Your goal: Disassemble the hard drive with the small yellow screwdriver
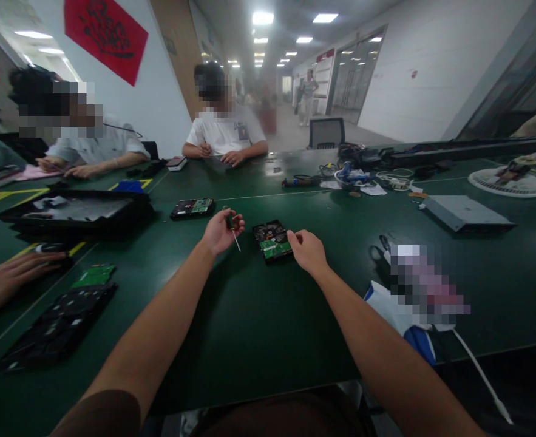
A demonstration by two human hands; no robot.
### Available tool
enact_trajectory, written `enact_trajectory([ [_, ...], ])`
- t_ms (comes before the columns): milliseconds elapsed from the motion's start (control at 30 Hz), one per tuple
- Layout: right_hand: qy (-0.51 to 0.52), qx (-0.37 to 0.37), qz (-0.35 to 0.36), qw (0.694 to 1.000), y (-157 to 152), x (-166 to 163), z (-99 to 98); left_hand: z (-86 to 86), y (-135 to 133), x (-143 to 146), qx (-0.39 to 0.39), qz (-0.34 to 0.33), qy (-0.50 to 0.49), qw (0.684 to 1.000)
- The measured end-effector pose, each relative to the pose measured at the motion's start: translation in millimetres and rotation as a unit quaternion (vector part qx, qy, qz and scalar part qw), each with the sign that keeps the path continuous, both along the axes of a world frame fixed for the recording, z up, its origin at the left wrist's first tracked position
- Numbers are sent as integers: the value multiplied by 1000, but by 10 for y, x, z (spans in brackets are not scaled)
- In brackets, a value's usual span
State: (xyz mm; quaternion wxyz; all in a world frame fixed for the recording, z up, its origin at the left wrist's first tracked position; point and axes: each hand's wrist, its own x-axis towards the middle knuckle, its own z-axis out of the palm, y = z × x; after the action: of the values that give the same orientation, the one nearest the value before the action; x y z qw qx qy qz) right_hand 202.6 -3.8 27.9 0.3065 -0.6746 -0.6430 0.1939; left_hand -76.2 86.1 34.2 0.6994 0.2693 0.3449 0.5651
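Observation:
My left hand (224, 230) is closed around the handle of a screwdriver (236, 240), whose thin metal shaft points down toward the table. To its right lies a hard drive (271, 241) with its green circuit board facing up. My right hand (308, 247) grips that drive's right edge, thumb and fingers pinched together there; the fingertips are partly hidden. Beyond my left hand, a second hard drive (192, 208) rests flat on the green table (268, 334), apart from both hands.
At left are a black tray-like housing (81, 212), a black part (58, 328), a green board (94, 275) and another person's hand (22, 273). Cables (356, 176), a grey metal box (468, 212) and a white cord (481, 373) lie right. Two people sit across the table.

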Motion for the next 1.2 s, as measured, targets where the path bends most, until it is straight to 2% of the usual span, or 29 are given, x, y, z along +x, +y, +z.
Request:
enact_trajectory([
  [133, -5, 18, 20, 1000, -9, -5, -46, 68, 35, 19, 62, 4, 13, 998],
  [200, -6, 22, 30, 999, -20, -25, -56, 15, 32, 85, 75, 7, 27, 997],
  [333, -18, 23, 40, 999, -40, -64, -51, -172, 11, 232, 45, 19, 41, 998],
  [400, -29, 26, 41, 998, -38, -70, -51, -225, 2, 272, 40, -11, 34, 999],
  [500, -26, 23, 40, 999, -12, -52, -73, -206, -15, 272, 50, -50, 57, 996],
  [667, -3, 28, 33, 999, 67, 4, -141, -10, -71, 124, 49, -94, 173, 979],
  [800, -5, 45, 30, 999, 97, 16, -162, 192, -110, -28, 38, -146, 270, 951],
  [867, -15, 47, 33, 998, 86, 8, -155, 302, -127, -61, 61, -123, 300, 944],
  [967, -25, 40, 35, 998, 56, -15, -132, 479, -180, -23, 151, -46, 310, 937],
  [1100, -43, 31, 35, 998, 39, -40, -114, 670, -325, 168, 240, -23, 260, 935],
  [1200, -52, 30, 36, 998, 46, -44, -122, 709, -424, 345, 295, -5, 257, 920],
])
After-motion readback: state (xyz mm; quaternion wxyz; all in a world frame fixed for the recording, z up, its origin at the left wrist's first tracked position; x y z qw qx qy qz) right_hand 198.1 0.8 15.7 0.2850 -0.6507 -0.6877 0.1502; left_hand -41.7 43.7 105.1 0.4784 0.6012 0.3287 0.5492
